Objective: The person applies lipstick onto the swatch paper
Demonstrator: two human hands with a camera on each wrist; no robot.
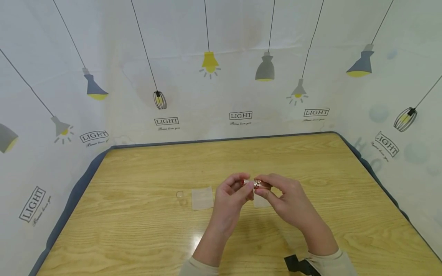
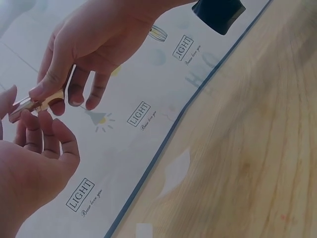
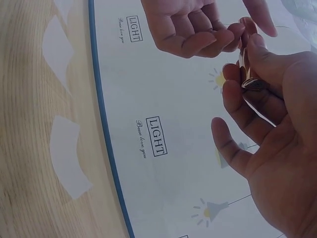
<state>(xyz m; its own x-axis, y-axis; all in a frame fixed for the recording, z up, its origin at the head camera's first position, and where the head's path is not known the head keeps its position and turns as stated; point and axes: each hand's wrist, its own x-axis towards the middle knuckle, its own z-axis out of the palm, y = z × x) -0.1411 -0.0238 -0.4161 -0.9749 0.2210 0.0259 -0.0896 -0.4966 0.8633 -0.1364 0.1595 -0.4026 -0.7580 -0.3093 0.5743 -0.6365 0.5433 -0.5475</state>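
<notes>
A small, shiny rose-gold lipstick tube point(image 1: 256, 183) with red at its left end is held level between both hands, above the wooden table. The left hand point(image 1: 230, 199) pinches its left part with thumb and fingers. At the other end, the right hand point(image 1: 288, 197) grips the tube between thumb and forefinger. In the right wrist view the tube point(image 3: 243, 62) runs from the left fingertips to the right thumb, its flat end facing the camera. The fingers cover much of it.
On the table point(image 1: 138, 230), a pale square sheet point(image 1: 202, 198) lies left of the hands, and a second pale sheet point(image 1: 261, 201) is partly hidden beneath the right hand. Further left stands a small clear item point(image 1: 180, 194). A lamp-printed cloth point(image 1: 241, 92) surrounds the table's back and sides.
</notes>
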